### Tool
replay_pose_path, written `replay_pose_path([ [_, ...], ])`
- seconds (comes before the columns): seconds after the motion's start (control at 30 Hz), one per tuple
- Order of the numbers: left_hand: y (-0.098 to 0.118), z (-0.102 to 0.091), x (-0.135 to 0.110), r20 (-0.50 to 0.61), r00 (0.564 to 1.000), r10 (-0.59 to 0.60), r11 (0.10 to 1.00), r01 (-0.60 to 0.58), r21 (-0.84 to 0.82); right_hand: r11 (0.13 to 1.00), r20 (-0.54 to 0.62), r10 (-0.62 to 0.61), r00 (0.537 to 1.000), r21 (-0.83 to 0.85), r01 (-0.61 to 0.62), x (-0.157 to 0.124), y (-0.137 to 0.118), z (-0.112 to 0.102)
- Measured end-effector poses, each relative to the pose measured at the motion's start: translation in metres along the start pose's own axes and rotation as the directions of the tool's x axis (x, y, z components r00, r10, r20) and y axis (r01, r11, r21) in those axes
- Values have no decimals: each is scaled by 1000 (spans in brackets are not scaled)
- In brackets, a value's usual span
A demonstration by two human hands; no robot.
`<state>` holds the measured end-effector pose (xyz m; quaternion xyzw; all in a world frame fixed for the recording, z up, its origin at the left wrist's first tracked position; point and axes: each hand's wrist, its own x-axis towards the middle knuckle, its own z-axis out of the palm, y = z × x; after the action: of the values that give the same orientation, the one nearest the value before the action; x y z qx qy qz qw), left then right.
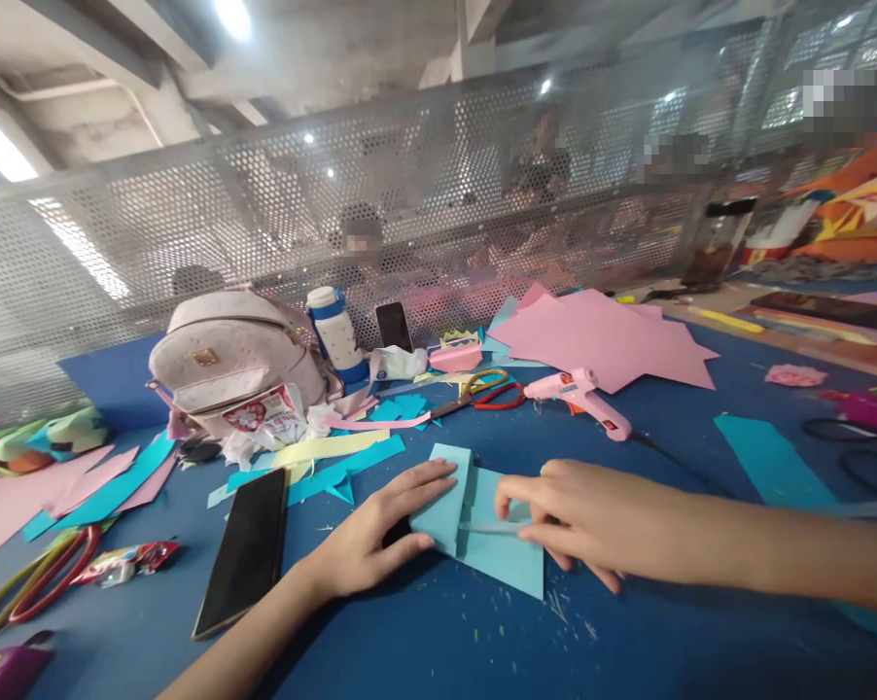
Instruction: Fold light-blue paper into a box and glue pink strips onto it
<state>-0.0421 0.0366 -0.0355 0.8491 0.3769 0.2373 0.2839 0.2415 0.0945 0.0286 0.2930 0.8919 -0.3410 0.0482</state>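
At the near left I see a black phone (245, 554) on the blue table (453, 637). Just right of it, the left hand (369, 537) rests, fingers spread, on the folded light-blue paper (504, 571) near the middle. The right hand (570, 510) curls over the paper's right part, by a pale strip (488, 528) (from my distant seat I can't tell whether it's pinched). Farther off lies a pink glue gun (582, 400).

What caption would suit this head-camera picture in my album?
Left fingers on folded pale-blue paper, right fingers over its right side, a pink glue gun lying beyond.
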Motion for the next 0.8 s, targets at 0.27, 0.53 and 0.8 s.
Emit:
replay_pose_path([
  [0.27, 2, -1, -3, 6, 1000, 12, 1000, -12, -23, 967, -150, -215, 965, -168, 190, 27, 1, 38],
  [0.53, 2, -1, -1, 12, 999, 30, 999, -30, -23, 929, -78, -271, 960, -281, 239, 31, 1, 44],
  [0.8, 3, -1, -1, 2, 1000, 20, 1000, -20, -14, 907, -78, -356, 931, -268, 324, 36, 8, 45],
])
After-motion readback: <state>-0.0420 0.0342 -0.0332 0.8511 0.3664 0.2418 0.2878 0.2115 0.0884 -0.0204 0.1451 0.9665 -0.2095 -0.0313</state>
